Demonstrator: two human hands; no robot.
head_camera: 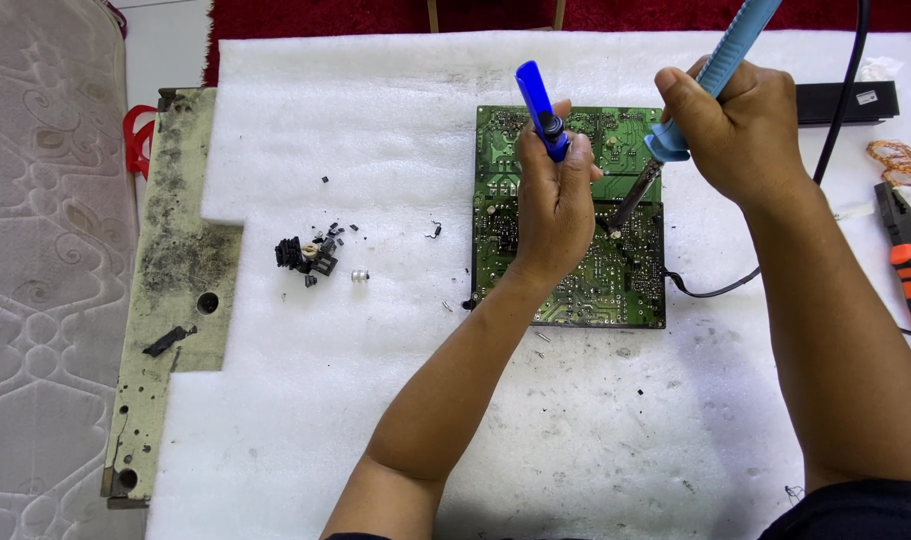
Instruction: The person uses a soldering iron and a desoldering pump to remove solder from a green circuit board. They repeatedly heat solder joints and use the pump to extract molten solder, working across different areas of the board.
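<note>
a: head view, start with the hands. what is the left one doing?

b: the left hand (554,205) is closed around a dark blue desoldering pump (540,98), fingers wrapped on its barrel, the blue end sticking up above the knuckles. the hand lies over the middle of the green circuit board (631,290) and hides part of it.

a: and the right?

b: the right hand (741,130) is clamped on the light blue handle of a soldering iron (711,75). the handle runs up out of the top edge, and the dark metal tip slants down to the board just right of the left hand. whether the tip touches the board i cannot tell.

a: where does the board lie?

b: flat on a white foam sheet (396,400) that covers the counter, solder side up, a little right of centre. a black cable (721,288) curls off its right edge.

a: anything else around?

b: left of the board, well apart from it, a small heap of black removed parts (306,255) with loose bits scattered near. further left a dirty pale metal panel (171,260) lies along the foam's edge. at the far right edge orange-handled pliers (910,262), a coil of copper wire (898,155) above them, and a black box (848,100) behind the right hand.
</note>
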